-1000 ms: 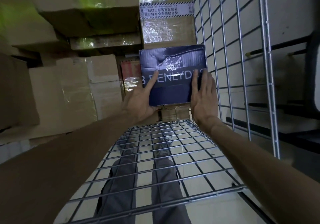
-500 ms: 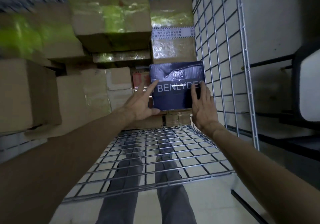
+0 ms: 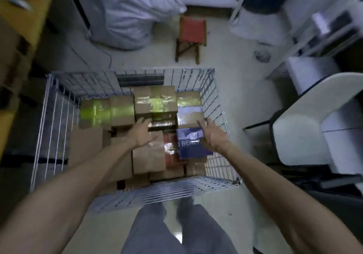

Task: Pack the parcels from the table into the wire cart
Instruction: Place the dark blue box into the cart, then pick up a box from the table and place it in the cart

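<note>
Bottom of frame, 2 forearms reach up over the near rim of the wire cart (image 3: 157, 193). The left hand (image 3: 142, 135) hangs over the brown boxes (image 3: 148, 155), fingers loose and spread, holding nothing. The right hand (image 3: 213, 137) is just as slack, over the right edge of the blue parcel (image 3: 189, 148). 0.5 s ago both hands framed that parcel; now it's let go, lying centre right beside the cart's right wall. Past the far rim there's bare floor, then a red stool (image 3: 191, 29).
</note>
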Motion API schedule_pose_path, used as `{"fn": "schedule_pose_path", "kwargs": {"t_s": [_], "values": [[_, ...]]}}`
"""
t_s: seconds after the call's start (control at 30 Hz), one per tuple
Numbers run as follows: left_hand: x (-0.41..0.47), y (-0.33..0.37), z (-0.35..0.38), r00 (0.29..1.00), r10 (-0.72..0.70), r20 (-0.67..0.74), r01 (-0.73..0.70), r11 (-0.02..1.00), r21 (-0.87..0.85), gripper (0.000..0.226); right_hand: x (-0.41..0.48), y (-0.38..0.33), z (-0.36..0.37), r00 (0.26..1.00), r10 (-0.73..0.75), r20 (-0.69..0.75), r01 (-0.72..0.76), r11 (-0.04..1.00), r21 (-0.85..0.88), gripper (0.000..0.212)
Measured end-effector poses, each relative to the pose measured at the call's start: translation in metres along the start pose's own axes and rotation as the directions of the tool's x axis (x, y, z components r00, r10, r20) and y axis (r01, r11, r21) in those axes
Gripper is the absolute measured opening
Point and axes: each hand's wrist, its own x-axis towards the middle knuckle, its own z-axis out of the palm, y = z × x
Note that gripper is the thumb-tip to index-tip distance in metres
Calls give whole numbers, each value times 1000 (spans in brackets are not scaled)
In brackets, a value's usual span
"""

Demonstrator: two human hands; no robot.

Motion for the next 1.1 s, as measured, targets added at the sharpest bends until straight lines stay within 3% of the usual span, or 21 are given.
{"fn": "schedule_pose_path", "kwargs": {"t_s": [0.1, 0.23, 0.43, 0.7, 1.1], "values": [[-18, 29, -61, 993, 61, -104, -59, 998, 27, 75, -4, -21, -56, 997, -74, -22, 73, 996, -58, 75], [-41, 58, -114, 966, 104, -236, -108, 994, -7, 78, -9, -41, -112, 988, -51, -148, 53, 999, 10, 74], [-84, 55, -153, 943, 100, -317, -85, 995, 59, 80, -12, -68, -150, 979, -139, -149, 132, 990, -52, 83], [-146, 58, -176, 875, 1, -483, 65, 991, 119, 73, -10, -99, -203, 936, -297, -188, 272, 951, -147, 72], [-274, 31, -165, 702, -300, -646, 357, 933, -45, 74, -32, -186, -233, 747, -641, -177, 605, 766, -218, 75]]}}
